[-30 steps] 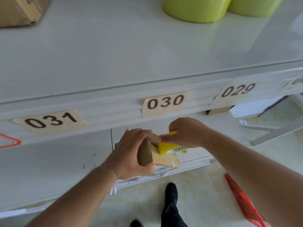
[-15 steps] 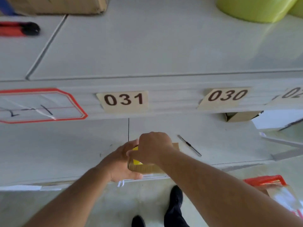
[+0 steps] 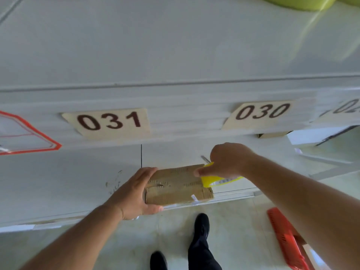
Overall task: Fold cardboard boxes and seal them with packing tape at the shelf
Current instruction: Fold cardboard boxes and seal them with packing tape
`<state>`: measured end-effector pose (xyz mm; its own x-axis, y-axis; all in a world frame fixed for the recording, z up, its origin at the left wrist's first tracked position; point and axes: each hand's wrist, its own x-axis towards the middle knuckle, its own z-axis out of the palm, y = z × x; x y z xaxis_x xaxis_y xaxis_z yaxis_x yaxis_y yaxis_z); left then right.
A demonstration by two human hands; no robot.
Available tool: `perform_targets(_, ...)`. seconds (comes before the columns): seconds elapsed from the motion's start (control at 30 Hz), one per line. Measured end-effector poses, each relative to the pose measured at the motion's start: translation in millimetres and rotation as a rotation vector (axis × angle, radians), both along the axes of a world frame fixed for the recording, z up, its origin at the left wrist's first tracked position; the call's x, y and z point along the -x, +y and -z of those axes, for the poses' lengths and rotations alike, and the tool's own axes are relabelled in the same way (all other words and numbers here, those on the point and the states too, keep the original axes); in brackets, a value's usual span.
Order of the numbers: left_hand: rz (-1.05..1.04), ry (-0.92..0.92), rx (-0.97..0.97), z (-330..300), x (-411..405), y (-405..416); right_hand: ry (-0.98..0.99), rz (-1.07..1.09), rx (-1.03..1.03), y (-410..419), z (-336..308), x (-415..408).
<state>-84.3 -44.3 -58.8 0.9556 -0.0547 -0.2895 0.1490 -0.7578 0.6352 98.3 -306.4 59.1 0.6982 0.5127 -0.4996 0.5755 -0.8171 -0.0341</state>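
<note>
**A:** How many boxes have you got in front of you, and where?

**B:** You have one small cardboard box [image 3: 178, 185], lying flat at the front edge of the lower shelf [image 3: 68, 182], below the "031" label [image 3: 109, 121]. It is plain brown, closed, with a seam along the top, a small tear near the left end, and a bit of white sticker at its front right corner.

**A:** And your hands?

**B:** Two. Your left hand [image 3: 134, 191] has its grip round the left end of the box: fingers over the top edge, thumb under the front. Your right hand [image 3: 226, 160] is curled, its grip closed on a yellow tape dispenser [image 3: 210, 179], whose yellow edge touches the right end of the box top. How much tape is laid down you cannot tell; the picture is blurred there.

**A:** What else is around?

**B:** Three number labels on the shelf front: "031", "030" [image 3: 261, 114], and a third one [image 3: 344, 109] cut off at the right. One red-outlined sign [image 3: 25, 133] at the left. One thin pen-like thing [image 3: 205, 158] lies on the lower shelf just behind your right hand. Green rolls [image 3: 300, 2] sit on the upper shelf at top right, partly out of view. On the floor, your two black shoes [image 3: 201, 225] and one red basket [image 3: 286, 238] to the right.
</note>
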Motion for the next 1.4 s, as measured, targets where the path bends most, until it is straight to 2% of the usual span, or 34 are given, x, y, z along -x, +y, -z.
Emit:
perform_targets(0.1,0.001,0.007,-0.016,0,0,0,-0.085,-0.007,0.102,-25,-3,-13)
perform_targets(0.2,-0.007,0.007,-0.024,0,2,1,-0.094,-0.017,0.108,-34,11,-15)
perform_targets(0.5,-0.014,0.04,-0.031,-3,2,-2,-0.042,0.12,0.014,-54,66,-4)
perform_targets(0.67,0.004,0.075,-0.041,-6,1,-2,0.074,0.209,-0.014,-59,84,-1)
perform_targets(0.73,0.023,0.045,-0.174,-8,0,-3,0.123,0.228,-0.029,-59,91,-2)
perform_targets(0.83,0.156,0.002,-0.486,-21,-17,-23,0.215,0.276,-0.064,-61,101,-3)
perform_targets(0.97,0.292,0.002,-0.471,-27,-61,-104,0.266,0.283,-0.075,-61,105,-1)
perform_targets(1.07,0.274,-0.055,-0.502,-23,-82,-146,0.261,0.286,-0.075,-59,100,0)
perform_targets(1.13,0.26,-0.122,-0.432,-25,-86,-144,0.25,0.281,-0.083,-61,82,-3)
perform_targets(1.3,0.087,-0.392,0.113,-39,-66,-107,0.207,0.248,-0.265,-63,-28,-18)
perform_targets(1.4,0.059,-0.431,0.213,-36,-51,-92,0.234,0.147,-0.235,-31,-78,-13)
